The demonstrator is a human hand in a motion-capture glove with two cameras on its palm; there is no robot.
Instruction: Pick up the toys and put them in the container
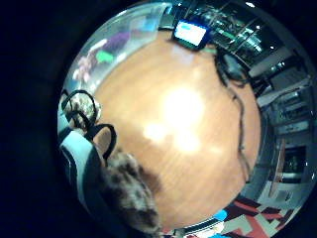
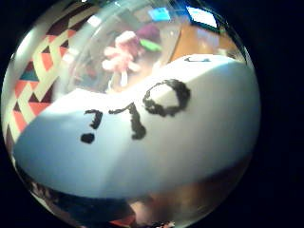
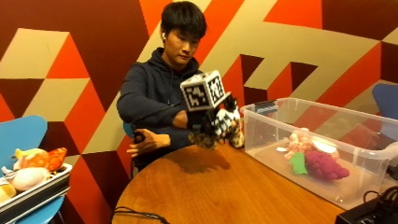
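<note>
Presently:
- hand [image 3: 214, 123]: gloved, raised above the bench [image 3: 223, 191], fingers curled round a furry mottled toy [image 3: 205, 138], apparently for carrying.
- container [image 3: 373, 156]: clear, just beside the hand; already holds a pink toy [image 3: 300, 142] and purple toy [image 3: 324, 164].
- tray [image 3: 31, 193]: on a blue chair, further toys waiting.

The room is lit warmly and fairly dimly, apparently from overhead. In the outside view a soft dark shadow is cast on the wooden table [image 3: 236, 186] beneath the raised right hand [image 3: 214, 123], and the clear container [image 3: 323, 144] is marked by pale reflections along its rim. In the little finger side palm view 3 washed-out patches of glare are seen on the tabletop, and a small screen [image 1: 189, 33] glows blue-white. Straight lines are bent strongly toward the edges of both palm views. In the thumb side palm view a white surface [image 2: 190, 142] with black markings is held close and blurred, and the pink toy [image 2: 122, 54] behind it is rendered soft.
</note>
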